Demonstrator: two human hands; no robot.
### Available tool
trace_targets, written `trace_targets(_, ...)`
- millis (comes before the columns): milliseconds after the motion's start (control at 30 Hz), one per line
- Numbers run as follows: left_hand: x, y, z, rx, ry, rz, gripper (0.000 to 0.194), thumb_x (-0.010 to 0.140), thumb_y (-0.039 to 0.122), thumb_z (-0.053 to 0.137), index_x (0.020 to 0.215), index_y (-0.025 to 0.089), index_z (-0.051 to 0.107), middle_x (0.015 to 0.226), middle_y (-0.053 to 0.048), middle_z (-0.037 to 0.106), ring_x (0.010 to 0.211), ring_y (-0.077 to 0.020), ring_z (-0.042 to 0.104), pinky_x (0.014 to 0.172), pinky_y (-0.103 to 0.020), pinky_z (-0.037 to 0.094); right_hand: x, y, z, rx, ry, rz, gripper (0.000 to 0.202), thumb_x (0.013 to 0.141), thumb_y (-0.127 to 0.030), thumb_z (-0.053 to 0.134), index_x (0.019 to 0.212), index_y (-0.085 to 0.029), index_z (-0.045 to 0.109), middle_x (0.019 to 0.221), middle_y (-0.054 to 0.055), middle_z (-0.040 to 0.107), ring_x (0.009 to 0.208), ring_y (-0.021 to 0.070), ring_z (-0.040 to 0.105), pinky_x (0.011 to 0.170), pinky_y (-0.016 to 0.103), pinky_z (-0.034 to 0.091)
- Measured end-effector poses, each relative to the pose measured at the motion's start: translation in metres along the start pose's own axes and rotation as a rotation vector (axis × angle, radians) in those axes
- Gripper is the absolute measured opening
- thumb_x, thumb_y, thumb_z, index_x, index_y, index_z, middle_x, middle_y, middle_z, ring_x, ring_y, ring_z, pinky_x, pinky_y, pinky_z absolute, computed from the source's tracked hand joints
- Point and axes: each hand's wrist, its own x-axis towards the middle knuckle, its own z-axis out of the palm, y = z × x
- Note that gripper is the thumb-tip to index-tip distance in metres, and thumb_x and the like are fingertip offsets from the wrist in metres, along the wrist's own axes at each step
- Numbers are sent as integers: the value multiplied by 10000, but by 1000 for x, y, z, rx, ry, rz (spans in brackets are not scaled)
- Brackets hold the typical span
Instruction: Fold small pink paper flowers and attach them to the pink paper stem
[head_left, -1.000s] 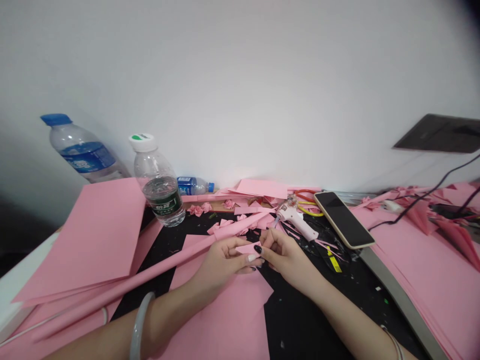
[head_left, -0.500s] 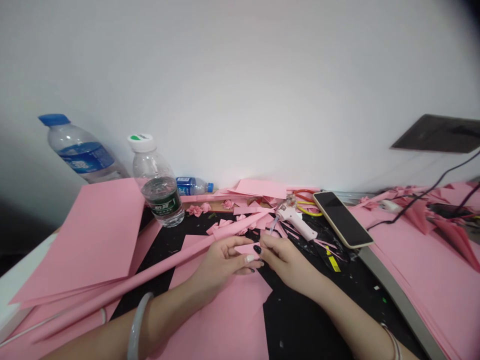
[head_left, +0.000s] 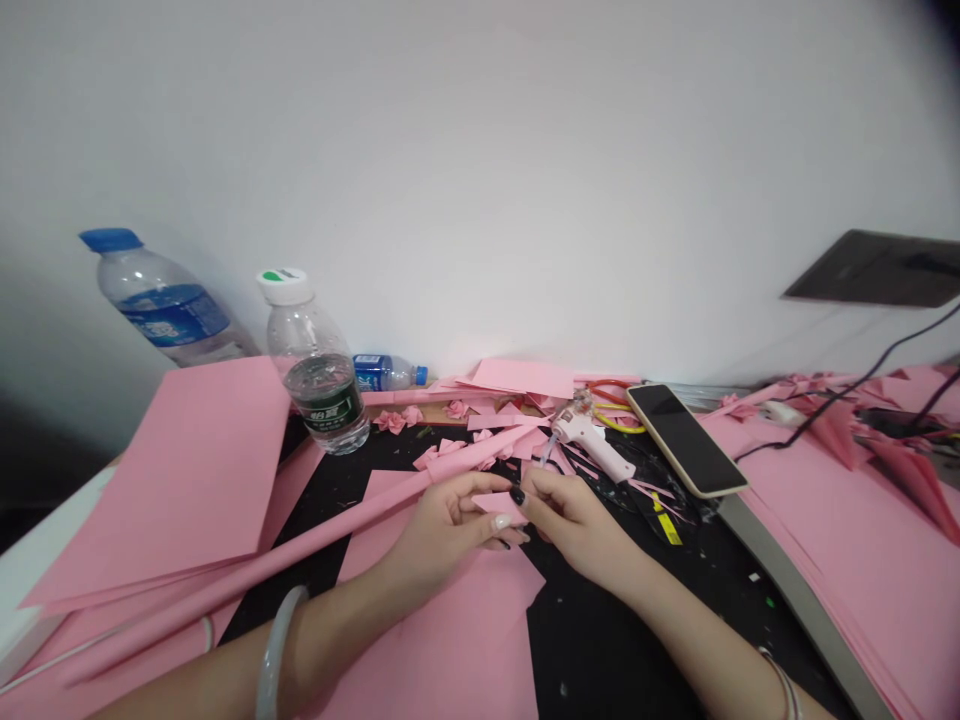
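Between my two hands is a small folded piece of pink paper (head_left: 496, 502). My left hand (head_left: 454, 520) pinches it from the left, thumb on top and fingers curled beneath. At its right edge, my right hand (head_left: 566, 515) grips it with thumb and bent forefinger. Both hands hover over a large pink sheet (head_left: 450, 640) on the black table surface (head_left: 615, 640). A long rolled tube of pink paper (head_left: 322, 535) lies slanting behind my left hand. Just beyond my right hand rests a pale pink glue gun (head_left: 596, 445).
A water bottle with a white cap (head_left: 319, 390) stands at left, near a blue-capped bottle (head_left: 172, 310); a small bottle (head_left: 386, 372) lies by the wall. Folded paper roses (head_left: 397, 420) sit behind the tube. A phone (head_left: 686, 440) and stacked pink sheets (head_left: 862, 560) are at right.
The pink paper has tilted slightly between my fingers and shows more of its face. My right thumb has shifted a little along its edge. The surroundings look the same.
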Motion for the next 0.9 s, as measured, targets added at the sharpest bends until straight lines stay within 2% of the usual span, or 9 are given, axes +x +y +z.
trace_targets(133,0,-1,1,-1,-2,40,355,728,248,747,1034,167,585,824,-41,733,718,-216,737,724,-341,568,0,0,-2,12,-35,-3,179,893,-150,436,726,-206,409,612,-61,387,540,110,362,506,227,284)
trace_targets(333,-1,2,3,4,47,24,312,699,250,759,956,153,611,856,-60,739,762,-220,731,739,-334,560,-2,2,-3,-198,16,-198,280,913,-127,411,649,-204,359,618,-47,383,575,119,368,544,242,282)
trace_targets(600,0,3,2,-33,35,19,282,688,239,758,925,167,624,785,-45,747,790,-233,724,761,-357,548,-4,4,3,-180,96,-153,305,937,-182,382,645,-215,300,597,-47,347,548,121,359,523,246,277)
trace_targets(900,-1,6,5,-20,36,70,139,755,197,679,889,175,650,778,-26,734,730,-178,703,734,-311,545,-4,6,1,-273,102,-124,299,936,-171,361,650,-223,290,582,-49,349,528,126,360,514,247,279)
